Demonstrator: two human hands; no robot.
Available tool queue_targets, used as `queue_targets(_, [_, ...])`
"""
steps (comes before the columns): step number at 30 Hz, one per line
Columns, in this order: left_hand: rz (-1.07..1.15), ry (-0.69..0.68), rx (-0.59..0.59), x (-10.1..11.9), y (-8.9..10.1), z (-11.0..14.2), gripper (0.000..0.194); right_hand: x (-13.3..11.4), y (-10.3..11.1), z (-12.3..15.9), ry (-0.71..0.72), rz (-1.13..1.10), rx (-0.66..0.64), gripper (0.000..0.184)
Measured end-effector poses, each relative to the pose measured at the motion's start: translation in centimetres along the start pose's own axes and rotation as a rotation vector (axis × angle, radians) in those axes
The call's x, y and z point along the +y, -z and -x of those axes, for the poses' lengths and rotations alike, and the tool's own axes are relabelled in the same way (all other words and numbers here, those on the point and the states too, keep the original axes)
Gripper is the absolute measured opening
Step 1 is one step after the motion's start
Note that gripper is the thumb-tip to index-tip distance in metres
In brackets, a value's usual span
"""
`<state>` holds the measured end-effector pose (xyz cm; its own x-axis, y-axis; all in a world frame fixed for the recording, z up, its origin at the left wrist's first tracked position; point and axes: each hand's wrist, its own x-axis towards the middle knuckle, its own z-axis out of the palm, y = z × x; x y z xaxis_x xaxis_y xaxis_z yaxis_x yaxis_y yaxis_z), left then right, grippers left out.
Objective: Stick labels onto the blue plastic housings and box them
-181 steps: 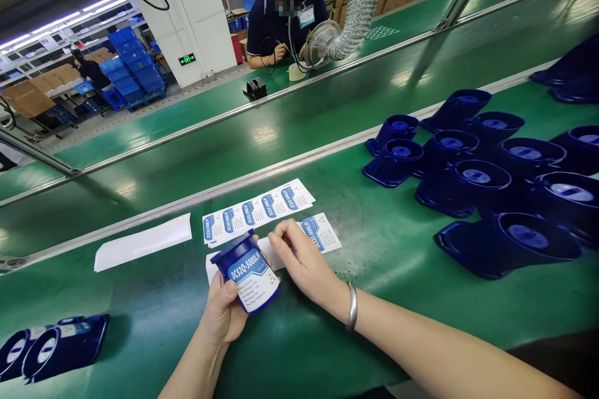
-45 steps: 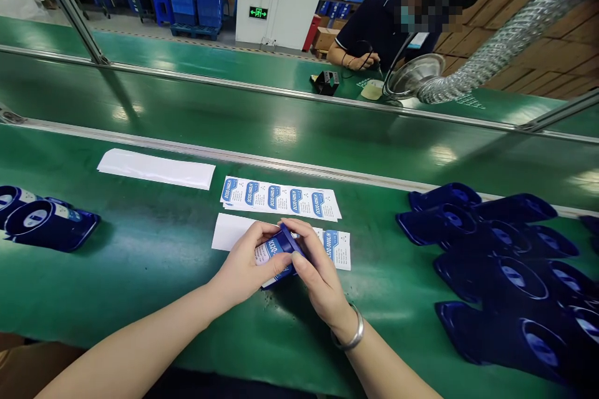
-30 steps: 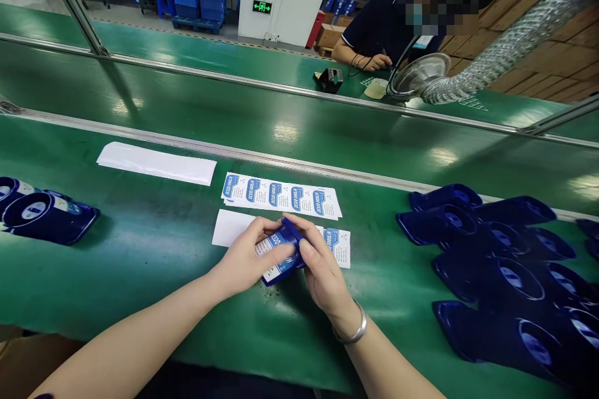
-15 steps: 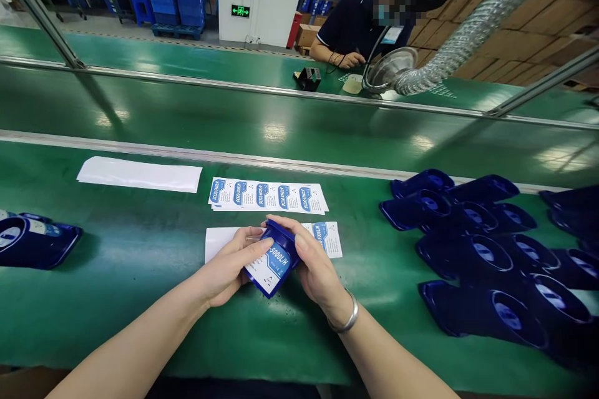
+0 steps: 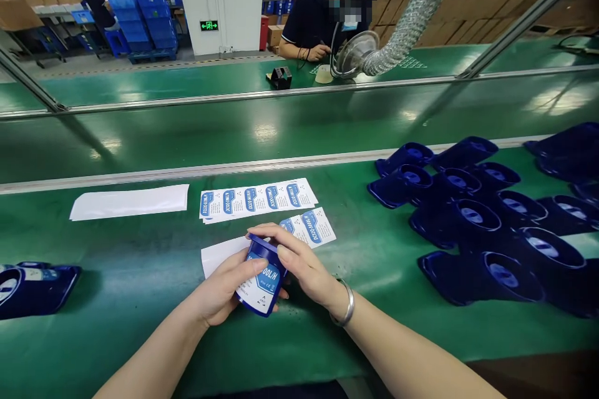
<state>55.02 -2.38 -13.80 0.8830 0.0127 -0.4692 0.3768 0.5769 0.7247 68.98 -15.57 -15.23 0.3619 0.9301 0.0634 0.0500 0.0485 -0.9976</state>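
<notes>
Both my hands hold one dark blue plastic housing (image 5: 260, 280) just above the green table. A white and blue label is stuck on its side. My left hand (image 5: 219, 290) cups it from below and the left, thumb on the label. My right hand (image 5: 297, 265) grips its top and right side, fingers curled over the rim. Right behind the housing lies a partly used label strip (image 5: 314, 226) on white backing, and beyond that a full label sheet (image 5: 257, 199).
Several unlabelled blue housings (image 5: 472, 218) crowd the table at the right. Labelled housings (image 5: 32, 286) lie at the left edge. An empty white backing strip (image 5: 130, 201) lies back left. A conveyor belt (image 5: 281, 127) runs beyond the rail; a person (image 5: 322, 18) sits across beside a metal duct (image 5: 402, 18).
The housing has been turned in my hands from lying flat to more upright, with its label facing me. My head has shifted, so the table appears moved left.
</notes>
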Motion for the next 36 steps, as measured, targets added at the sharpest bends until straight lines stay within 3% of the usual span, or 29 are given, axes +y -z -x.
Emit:
queue_targets(10, [-0.158,-0.038,0.066,0.4,-0.9,0.4,0.077,0.1,-0.3,-0.3,0.040,0.037,-0.067,0.056])
queue_targets(14, [-0.213,-0.118,0.084,0.2,-1.2,0.3,0.071,0.1,-0.1,-0.6,0.055,0.034,-0.076,0.055])
queue_targets(18, [-0.234,-0.108,0.072,0.3,-1.2,0.1,0.067,-0.1,0.0,-0.8,0.031,0.019,-0.090,0.056])
queue_targets(23, [-0.167,-0.019,0.002,0.5,-0.8,0.2,0.085,-0.5,0.1,-0.7,-0.053,0.009,-0.041,0.057])
queue_targets(25, [-0.156,-0.020,-0.005,0.5,-0.7,0.3,0.084,-0.5,0.2,-0.7,-0.075,-0.034,-0.016,0.060])
queue_targets(30, [-0.195,-0.099,0.098,0.7,-1.0,0.4,0.081,-0.4,0.3,-0.9,-0.084,-0.178,0.088,0.060])
queue_targets(36, [-0.172,-0.161,0.152,0.6,-1.7,0.1,0.082,-0.6,-0.3,-0.8,-0.091,-0.063,0.110,0.063])
